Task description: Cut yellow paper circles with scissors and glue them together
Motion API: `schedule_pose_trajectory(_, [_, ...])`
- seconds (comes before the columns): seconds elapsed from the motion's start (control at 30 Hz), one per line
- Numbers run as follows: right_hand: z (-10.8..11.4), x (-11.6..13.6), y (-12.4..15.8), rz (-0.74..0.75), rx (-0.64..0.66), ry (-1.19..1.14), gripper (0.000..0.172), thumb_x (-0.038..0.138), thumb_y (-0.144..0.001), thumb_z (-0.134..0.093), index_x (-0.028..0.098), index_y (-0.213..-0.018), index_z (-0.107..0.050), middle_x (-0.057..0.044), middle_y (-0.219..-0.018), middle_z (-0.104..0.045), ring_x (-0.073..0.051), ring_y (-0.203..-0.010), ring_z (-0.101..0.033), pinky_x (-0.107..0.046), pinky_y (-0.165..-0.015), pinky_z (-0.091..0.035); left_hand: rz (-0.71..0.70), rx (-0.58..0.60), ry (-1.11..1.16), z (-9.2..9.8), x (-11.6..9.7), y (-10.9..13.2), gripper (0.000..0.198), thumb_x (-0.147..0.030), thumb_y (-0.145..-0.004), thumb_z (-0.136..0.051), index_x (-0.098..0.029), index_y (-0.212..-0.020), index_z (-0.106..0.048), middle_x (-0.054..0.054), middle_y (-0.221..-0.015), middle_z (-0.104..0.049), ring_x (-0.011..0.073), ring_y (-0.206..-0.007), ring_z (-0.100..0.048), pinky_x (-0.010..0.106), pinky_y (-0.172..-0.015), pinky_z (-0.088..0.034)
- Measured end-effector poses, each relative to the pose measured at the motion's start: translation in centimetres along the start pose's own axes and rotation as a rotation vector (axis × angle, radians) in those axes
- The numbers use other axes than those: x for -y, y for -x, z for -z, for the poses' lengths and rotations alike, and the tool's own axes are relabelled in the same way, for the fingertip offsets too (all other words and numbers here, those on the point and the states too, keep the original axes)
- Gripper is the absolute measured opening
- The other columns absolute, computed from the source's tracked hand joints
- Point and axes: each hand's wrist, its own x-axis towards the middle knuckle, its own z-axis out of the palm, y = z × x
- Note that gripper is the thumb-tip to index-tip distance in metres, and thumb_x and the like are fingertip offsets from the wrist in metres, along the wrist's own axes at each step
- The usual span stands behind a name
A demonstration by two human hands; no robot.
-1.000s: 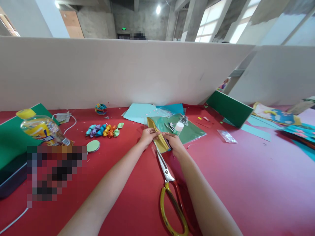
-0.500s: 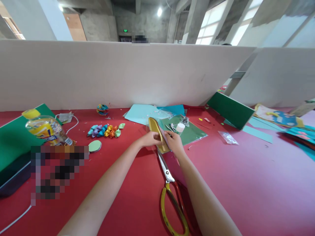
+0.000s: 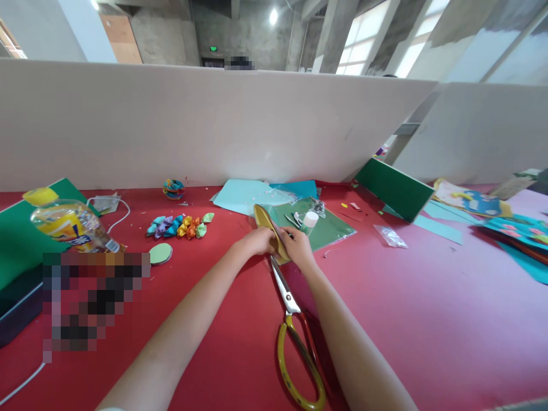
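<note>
A folded mustard-yellow paper piece [image 3: 266, 221] lies on the red table [image 3: 222, 319] in the middle of the view. My left hand [image 3: 256, 241] pinches its left side and my right hand [image 3: 297, 244] pinches its right side, fingers closed on the paper. Big scissors with yellow and red handles [image 3: 295, 342] lie shut on the table just below my hands, blade tip pointing at the paper. Behind the paper lie a green sheet [image 3: 329, 228] with a small white roll [image 3: 311, 218] and light blue sheets [image 3: 242, 195].
A row of small coloured folded paper pieces [image 3: 180, 226], a pale green disc [image 3: 161, 253] and a drink bottle with a yellow cap [image 3: 64, 221] are at the left. A green board [image 3: 396, 189] and more coloured paper sit at the right. A beige partition stands behind.
My right hand has slid up and left along the yellow paper, closer to my left hand. The scissors have stayed put.
</note>
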Motion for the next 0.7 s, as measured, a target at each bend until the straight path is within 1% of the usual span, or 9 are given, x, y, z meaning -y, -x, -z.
schedule_pose_trajectory(0.07, [-0.1,-0.1,0.0,0.006,0.003,-0.001,0.034,0.033,-0.080,-0.041,0.016,-0.091,-0.069,-0.008,-0.089,-0.070,-0.021,-0.079,-0.061,-0.029,-0.074,-0.043,-0.012,-0.031,-0.007,-0.2,0.2,0.0,0.015,-0.016,-0.046,-0.076,-0.019,-0.058,-0.068,0.001,-0.058,-0.064,0.0215,-0.062,-0.062,0.028,-0.063,-0.046])
schedule_pose_trajectory(0.13, [-0.2,-0.2,0.0,0.006,0.002,-0.004,0.034,0.033,-0.080,-0.042,0.016,-0.091,-0.069,-0.008,-0.089,-0.070,-0.021,-0.078,-0.061,-0.029,-0.073,-0.043,-0.026,-0.060,-0.004,-0.3,0.4,0.0,0.014,-0.015,-0.047,-0.075,-0.021,-0.057,-0.069,0.000,-0.055,-0.064,0.0197,-0.059,-0.061,0.026,-0.062,-0.046])
schedule_pose_trajectory(0.27, [-0.1,-0.2,0.1,0.003,-0.005,-0.012,0.035,0.034,-0.080,-0.042,0.015,-0.091,-0.069,-0.008,-0.088,-0.070,-0.021,-0.077,-0.061,-0.029,-0.073,-0.043,-0.043,-0.107,-0.003,-0.4,0.5,0.1,0.015,-0.014,-0.049,-0.074,-0.022,-0.062,-0.070,0.001,-0.060,-0.065,0.0196,-0.062,-0.062,0.026,-0.064,-0.046])
schedule_pose_trajectory(0.3, [-0.1,-0.1,0.1,0.004,-0.007,-0.014,0.035,0.035,-0.080,-0.042,0.015,-0.092,-0.069,-0.009,-0.088,-0.070,-0.021,-0.077,-0.061,-0.030,-0.073,-0.043,-0.039,-0.130,-0.009,-0.4,0.4,0.2,0.016,-0.014,-0.050,-0.074,-0.021,-0.063,-0.070,0.002,-0.063,-0.066,0.0209,-0.066,-0.063,0.027,-0.067,-0.046])
schedule_pose_trajectory(0.37, [0.0,-0.1,0.1,0.007,-0.013,-0.019,0.037,0.035,-0.080,-0.041,0.014,-0.092,-0.069,-0.010,-0.089,-0.069,-0.023,-0.078,-0.061,-0.031,-0.073,-0.043,-0.015,-0.208,-0.026,-0.3,0.1,0.3,0.018,-0.015,-0.050,-0.075,-0.020,-0.067,-0.069,0.006,-0.074,-0.066,0.0254,-0.082,-0.062,0.030,-0.077,-0.045])
schedule_pose_trajectory(0.47, [0.2,0.0,0.0,0.008,-0.028,-0.026,0.037,0.035,-0.080,-0.041,0.013,-0.092,-0.068,-0.011,-0.088,-0.069,-0.024,-0.079,-0.061,-0.033,-0.074,-0.043,0.062,-0.365,-0.041,-0.3,-0.5,0.6,0.032,-0.017,-0.049,-0.077,-0.017,-0.079,-0.065,0.013,-0.100,-0.060,0.0326,-0.108,-0.050,0.036,-0.094,-0.035])
schedule_pose_trajectory(0.53, [0.2,-0.1,0.0,0.010,-0.037,-0.031,0.036,0.034,-0.080,-0.041,0.014,-0.091,-0.069,-0.011,-0.089,-0.069,-0.024,-0.079,-0.061,-0.033,-0.074,-0.043,0.127,-0.446,-0.024,-0.4,-0.8,0.7,0.042,-0.019,-0.050,-0.077,-0.016,-0.088,-0.060,0.016,-0.110,-0.055,0.0352,-0.115,-0.043,0.039,-0.097,-0.030])
schedule_pose_trajectory(0.6, [0.2,-0.1,-0.1,0.012,-0.045,-0.038,0.035,0.034,-0.079,-0.041,0.016,-0.091,-0.069,-0.010,-0.090,-0.069,-0.024,-0.080,-0.061,-0.033,-0.075,-0.043,0.187,-0.486,0.022,-0.5,-0.8,0.7,0.047,-0.020,-0.050,-0.078,-0.015,-0.091,-0.056,0.017,-0.108,-0.055,0.0367,-0.114,-0.044,0.042,-0.097,-0.029])
schedule_pose_trajectory(0.7, [0.2,0.0,-0.1,0.013,-0.053,-0.047,0.034,0.033,-0.079,-0.042,0.016,-0.091,-0.069,-0.009,-0.089,-0.070,-0.024,-0.079,-0.061,-0.033,-0.073,-0.044,0.247,-0.500,0.142,-0.5,-0.6,0.7,0.053,-0.023,-0.046,-0.081,-0.017,-0.092,-0.055,0.014,-0.094,-0.061,0.0377,-0.108,-0.049,0.043,-0.092,-0.032])
